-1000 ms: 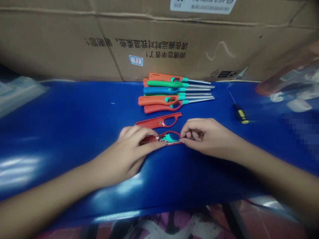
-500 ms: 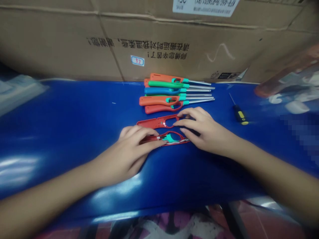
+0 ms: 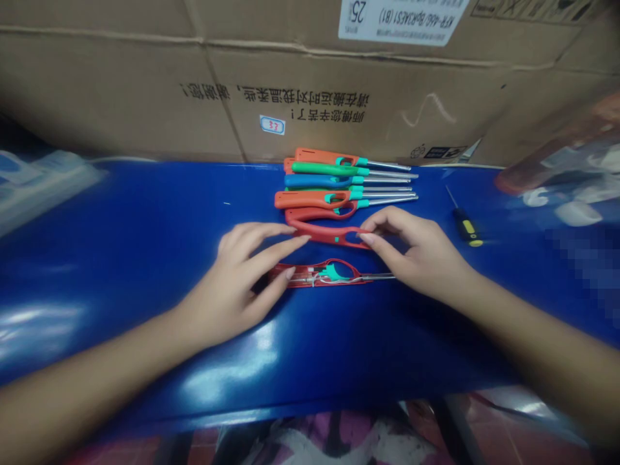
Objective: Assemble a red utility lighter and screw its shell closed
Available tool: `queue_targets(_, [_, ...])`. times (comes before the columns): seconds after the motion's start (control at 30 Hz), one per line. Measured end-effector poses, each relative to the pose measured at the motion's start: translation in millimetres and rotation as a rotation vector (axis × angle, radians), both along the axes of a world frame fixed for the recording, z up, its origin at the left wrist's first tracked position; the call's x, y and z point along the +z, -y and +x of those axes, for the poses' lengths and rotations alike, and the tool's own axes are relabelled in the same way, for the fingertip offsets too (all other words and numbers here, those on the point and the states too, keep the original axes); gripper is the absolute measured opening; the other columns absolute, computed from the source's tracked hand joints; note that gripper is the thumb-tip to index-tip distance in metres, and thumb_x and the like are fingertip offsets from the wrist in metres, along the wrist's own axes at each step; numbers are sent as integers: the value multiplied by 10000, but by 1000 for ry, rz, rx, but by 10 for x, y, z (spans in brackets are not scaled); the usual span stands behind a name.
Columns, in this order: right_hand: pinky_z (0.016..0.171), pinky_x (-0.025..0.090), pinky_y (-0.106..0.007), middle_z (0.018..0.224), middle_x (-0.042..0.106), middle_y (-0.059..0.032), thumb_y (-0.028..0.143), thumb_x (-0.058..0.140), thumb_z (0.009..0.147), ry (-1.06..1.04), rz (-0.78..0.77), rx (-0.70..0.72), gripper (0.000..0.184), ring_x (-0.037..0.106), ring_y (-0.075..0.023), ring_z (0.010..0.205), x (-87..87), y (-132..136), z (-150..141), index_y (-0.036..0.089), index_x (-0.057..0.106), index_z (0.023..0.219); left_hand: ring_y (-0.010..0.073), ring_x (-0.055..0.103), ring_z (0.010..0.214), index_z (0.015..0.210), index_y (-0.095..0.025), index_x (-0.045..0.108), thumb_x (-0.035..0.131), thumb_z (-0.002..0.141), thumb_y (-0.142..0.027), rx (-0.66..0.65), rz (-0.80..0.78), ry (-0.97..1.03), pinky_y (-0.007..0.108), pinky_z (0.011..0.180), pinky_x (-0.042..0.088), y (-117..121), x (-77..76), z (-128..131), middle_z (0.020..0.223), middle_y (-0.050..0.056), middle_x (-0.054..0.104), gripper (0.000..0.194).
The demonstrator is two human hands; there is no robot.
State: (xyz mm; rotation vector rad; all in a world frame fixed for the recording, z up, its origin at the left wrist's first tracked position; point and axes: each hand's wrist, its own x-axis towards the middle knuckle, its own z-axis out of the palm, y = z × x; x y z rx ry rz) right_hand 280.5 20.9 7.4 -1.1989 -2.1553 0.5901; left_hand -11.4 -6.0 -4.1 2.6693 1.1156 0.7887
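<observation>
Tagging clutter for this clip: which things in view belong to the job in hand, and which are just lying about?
In hand:
red cover half, pinched by the right hand
open red lighter, inner parts showing, next to the left hand

Lying about:
lighter pile, behind
screwdriver, untouched; possibly a tool for this
cardboard box

The patterned garment [image 3: 349,434] worn mixes pinkish purple, grey-white and black in large, irregular patches, somewhat blurred. The left hand [image 3: 239,274] and right hand [image 3: 417,253] are bare, and both forearms [image 3: 526,316] are uncovered.
</observation>
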Motion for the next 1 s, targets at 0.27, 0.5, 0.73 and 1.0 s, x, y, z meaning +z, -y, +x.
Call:
queue_targets(0.27, [653, 551, -255, 808, 672, -22, 330, 694, 886, -363, -415, -50, 146, 648, -125, 714, 82, 95, -130, 193, 648, 871, 285, 572, 1226, 1365, -312, 589, 601, 976, -207, 11, 137, -20, 488, 1033, 437, -40, 75, -99, 1349, 79, 629, 403])
queue_targets(0.5, [739, 575, -281, 900, 710, -39, 241, 688, 874, -464, -600, 31, 206, 696, -132, 784, -2, 74, -143, 175, 624, 1059, 225, 650, 1078, 1312, -211, 634, 609, 993, -267, -149, 79, -39, 377, 934, 506, -54, 95, -120, 1215, 97, 697, 324])
queue_targets(0.73, [777, 546, -320, 1006, 687, -50, 367, 703, 888, -92, -233, 163, 402, 647, -165, 866, 26, 111, -107, 211, 625, 1250, 209, 675, 1025, 1303, -177, 639, 575, 1011, -275, -173, 43, -37, 342, 900, 564, -63, 100, -125, 1173, 115, 706, 315])
queue_targets(1.0, [896, 504, -374, 1095, 678, -70, 360, 713, 886, 163, 43, 315, 371, 604, -222, 1018, -13, 93, -79, 234, 616, 1221, 211, 676, 1017, 1270, -170, 650, 607, 990, -288, -253, -29, -62, 342, 895, 562, -116, 119, -171, 1155, 120, 709, 306])
